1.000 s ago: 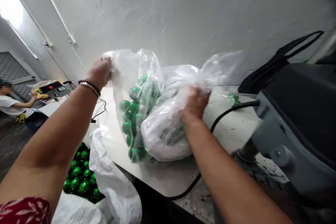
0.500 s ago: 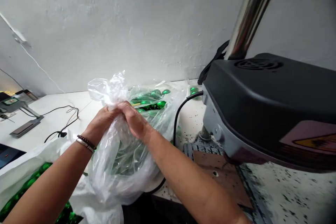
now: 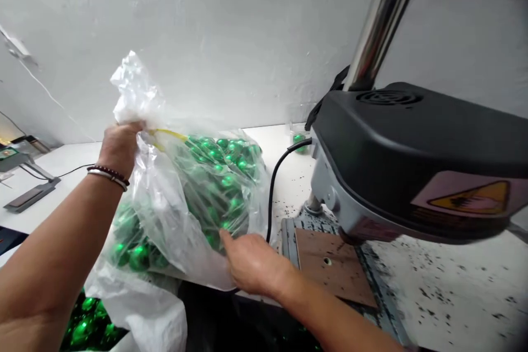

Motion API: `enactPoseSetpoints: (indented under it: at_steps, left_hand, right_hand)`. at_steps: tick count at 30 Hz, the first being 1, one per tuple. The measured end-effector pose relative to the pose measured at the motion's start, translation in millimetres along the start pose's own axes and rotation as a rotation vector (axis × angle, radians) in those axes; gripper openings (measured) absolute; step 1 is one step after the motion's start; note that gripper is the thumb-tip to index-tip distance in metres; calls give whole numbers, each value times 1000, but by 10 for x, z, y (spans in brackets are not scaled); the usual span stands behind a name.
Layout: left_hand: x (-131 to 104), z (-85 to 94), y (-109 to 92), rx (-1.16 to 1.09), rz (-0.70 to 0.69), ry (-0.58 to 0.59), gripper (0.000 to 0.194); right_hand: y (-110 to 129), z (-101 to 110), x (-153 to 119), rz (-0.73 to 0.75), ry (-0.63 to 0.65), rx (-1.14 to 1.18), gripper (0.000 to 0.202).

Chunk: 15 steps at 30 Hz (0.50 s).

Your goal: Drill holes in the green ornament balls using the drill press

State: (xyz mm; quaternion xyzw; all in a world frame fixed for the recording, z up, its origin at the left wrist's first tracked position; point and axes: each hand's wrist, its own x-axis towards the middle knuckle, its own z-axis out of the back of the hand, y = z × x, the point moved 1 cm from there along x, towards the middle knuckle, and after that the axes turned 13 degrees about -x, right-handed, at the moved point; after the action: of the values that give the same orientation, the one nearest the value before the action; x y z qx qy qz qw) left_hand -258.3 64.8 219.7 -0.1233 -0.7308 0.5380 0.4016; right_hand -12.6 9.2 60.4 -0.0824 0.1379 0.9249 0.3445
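A clear plastic bag (image 3: 165,214) full of shiny green balls (image 3: 231,181) leans over the white table's front edge. My left hand (image 3: 121,146) is closed around its gathered neck, and the loose top sticks up above the fist. A yellow strip (image 3: 171,133) runs from beside that fist along the bag. Low on the bag's right side, my right hand (image 3: 256,264) pinches the plastic near the bottom corner; some of its fingers are hidden. Below the bag, more green balls (image 3: 88,324) lie in a white sack (image 3: 152,313).
At the right stands a drill press with a black head (image 3: 412,143) and warning label. Its base carries a brown board (image 3: 330,264) with a hole. A black cable (image 3: 274,187) runs beside the bag. A clear cup (image 3: 300,140) with green balls stands behind; dark specks litter the table.
Both hands were together at the bag's neck. My left hand has pulled the neck up and left; my right hand has dropped to the bag's lower right. The bag is spread wider.
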Motion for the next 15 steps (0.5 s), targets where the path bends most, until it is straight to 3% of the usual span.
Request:
enactPoseSetpoints:
  at_steps: [2,5,9,13,15]
  left_hand:
    - [77,-60,-60,-30,-76,-27,28]
    - [87,-54,-8,143,-168,108,29]
    - [-57,103,287,323,-28,337,32]
    - [-187,229,478,331,96,298,40]
    - [-211,248,502,291,148,283,43]
  right_hand:
    - [87,-67,-22,69,-37,39,63]
    - [144,-89,36,14,-132,71,49]
    - [-24,42,254,-172,-271,64,52]
    - [-345,280,507,-365,-329,54,56]
    - [-399,322,523,-357,-296,44,60]
